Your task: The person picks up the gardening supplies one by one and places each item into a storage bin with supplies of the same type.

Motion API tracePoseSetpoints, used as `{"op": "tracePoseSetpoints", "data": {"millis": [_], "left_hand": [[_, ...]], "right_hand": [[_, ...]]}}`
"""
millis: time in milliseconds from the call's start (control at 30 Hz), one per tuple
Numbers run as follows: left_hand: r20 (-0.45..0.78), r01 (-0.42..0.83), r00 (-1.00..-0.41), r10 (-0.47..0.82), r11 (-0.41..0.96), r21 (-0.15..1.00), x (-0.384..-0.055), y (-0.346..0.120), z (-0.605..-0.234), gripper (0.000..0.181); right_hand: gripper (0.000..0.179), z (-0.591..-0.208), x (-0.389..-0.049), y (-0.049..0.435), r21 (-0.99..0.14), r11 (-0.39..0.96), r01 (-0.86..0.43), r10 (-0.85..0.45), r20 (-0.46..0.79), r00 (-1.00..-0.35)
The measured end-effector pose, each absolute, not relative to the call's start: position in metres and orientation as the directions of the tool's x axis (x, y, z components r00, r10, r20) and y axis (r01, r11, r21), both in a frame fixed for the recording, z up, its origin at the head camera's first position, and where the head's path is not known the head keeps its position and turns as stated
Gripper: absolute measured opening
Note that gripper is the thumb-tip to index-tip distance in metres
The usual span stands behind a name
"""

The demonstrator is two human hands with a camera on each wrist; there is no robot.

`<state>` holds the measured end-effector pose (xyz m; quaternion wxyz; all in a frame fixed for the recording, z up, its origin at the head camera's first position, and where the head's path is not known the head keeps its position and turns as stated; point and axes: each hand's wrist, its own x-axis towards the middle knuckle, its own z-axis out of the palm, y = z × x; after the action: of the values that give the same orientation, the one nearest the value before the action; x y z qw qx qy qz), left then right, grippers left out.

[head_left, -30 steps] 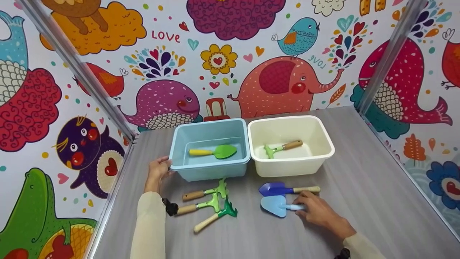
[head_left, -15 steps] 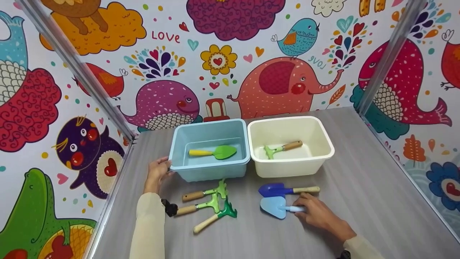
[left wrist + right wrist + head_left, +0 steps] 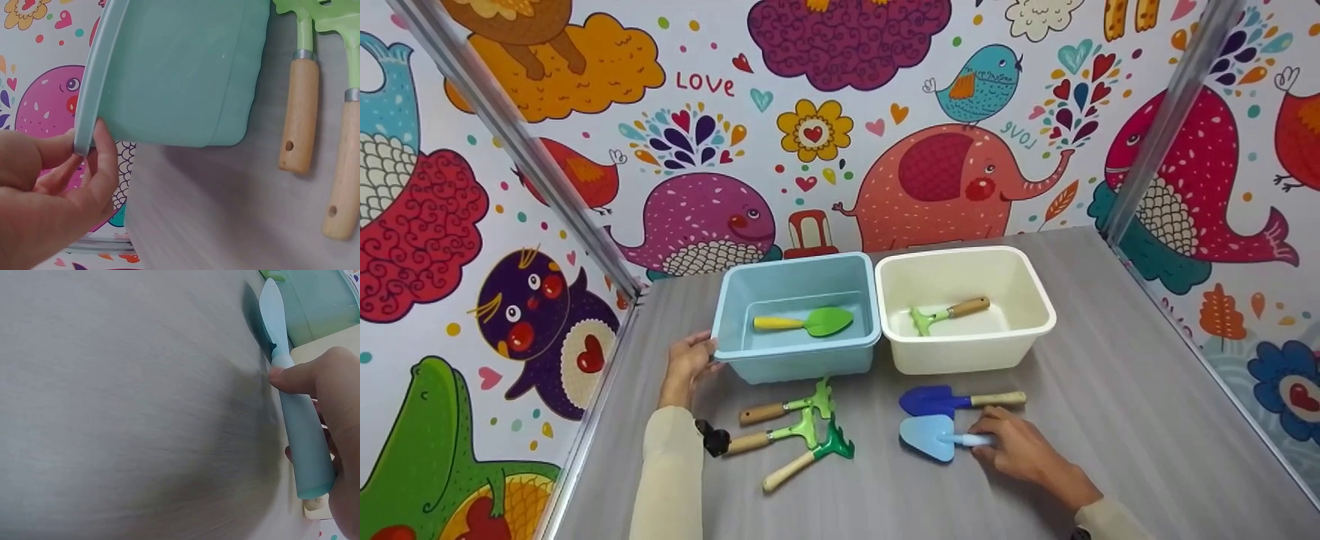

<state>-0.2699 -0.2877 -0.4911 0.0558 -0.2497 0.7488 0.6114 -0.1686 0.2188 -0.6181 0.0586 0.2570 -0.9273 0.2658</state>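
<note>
My left hand (image 3: 688,367) pinches the near left corner of the light blue tub's rim (image 3: 802,351); the left wrist view shows thumb and fingers on either side of that rim (image 3: 104,62). In my right hand (image 3: 1024,450) is the handle of a light blue trowel (image 3: 928,437). Seen by the right wrist, the thumb lies along the handle (image 3: 304,439), and the blade stands close over the tabletop. Just behind it lies a dark blue trowel (image 3: 928,401) with a wooden handle. A green trowel (image 3: 829,322) with a yellow handle lies inside the blue tub.
A cream tub (image 3: 967,358) stands against the blue one, holding a light green hand rake (image 3: 969,306). Before the blue tub lie two light green rakes (image 3: 765,413) and a dark green rake (image 3: 789,472). Patterned walls with metal strips (image 3: 1170,120) bound the grey table (image 3: 885,502).
The light blue trowel has shifted very slightly left and toward me in my right hand. My left hand stays on the tub's rim. The head view has tilted up a little.
</note>
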Motion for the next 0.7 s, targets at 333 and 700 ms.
{"op": "tracePoseSetpoints", "data": {"millis": [333,700], "left_hand": [[-0.378,-0.433,-0.871,-0.313,0.129,0.892,-0.267,-0.293,-0.488,0.044],[-0.39,-0.44,-0.871,-0.299,0.121,0.89,-0.27,-0.289,-0.492,0.044]], "right_hand": [[0.019,-0.611,-0.17,0.212,-0.45,0.729,-0.516,-0.421,0.299,-0.856],[0.019,-0.597,-0.17,0.212,-0.469,0.748,-0.47,-0.4,0.245,-0.883]]}}
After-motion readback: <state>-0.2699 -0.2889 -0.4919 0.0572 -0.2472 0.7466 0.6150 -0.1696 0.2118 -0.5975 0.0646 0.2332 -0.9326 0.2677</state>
